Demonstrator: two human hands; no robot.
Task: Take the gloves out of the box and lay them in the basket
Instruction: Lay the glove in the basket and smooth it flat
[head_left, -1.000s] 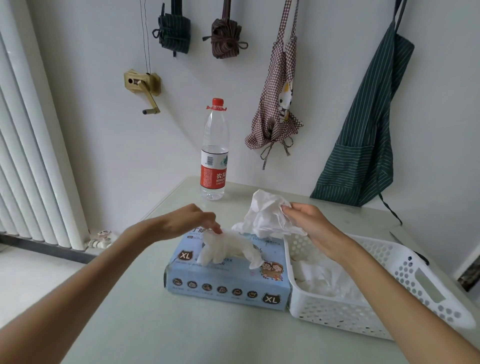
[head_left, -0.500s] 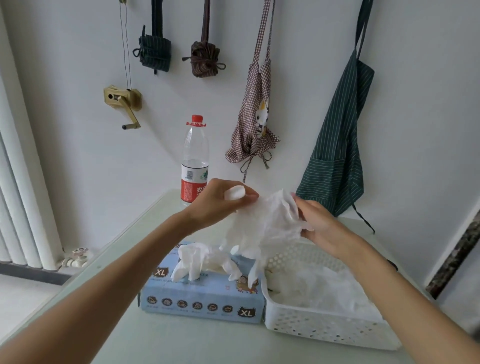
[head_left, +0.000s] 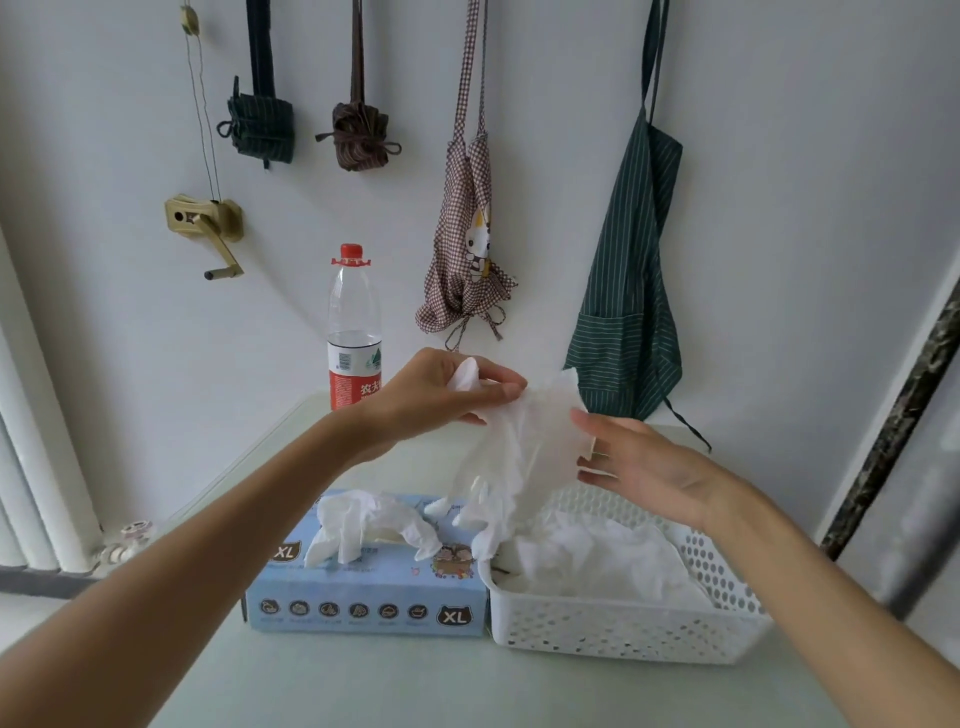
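The left hand (head_left: 441, 395) is raised above the table, its thumb and fingers pinching the cuff end of a thin white glove (head_left: 519, 457); a tuft of the cuff sticks up out of the fist. The right hand (head_left: 639, 465) is beside it, palm turned inward, fingers straight and relaxed, the fingertips touching the glove's right edge without curling round it. The glove hangs with its long axis close to vertical, cuff uppermost and its limp fingers pointing down, their tips dangling over the seam where box and basket meet, at the basket's near left corner.

Below, the white perforated basket (head_left: 623, 631) sits on the pale table (head_left: 415, 691), already holding a crumpled heap of gloves (head_left: 597, 561). Touching its left wall is the light blue glove box (head_left: 363, 613), marked XL, lying flat with its long side toward the camera. Another glove (head_left: 363, 525) sprouts from the slot in its top, fingers drooping down and to either side.

Behind the box a clear water bottle (head_left: 354, 332) with a red cap and red label stands upright against the wall. On the wall hang a green striped apron (head_left: 631, 291), a checked apron (head_left: 467, 265), two knotted fabric bundles, and a brass crank fitting (head_left: 205, 223).
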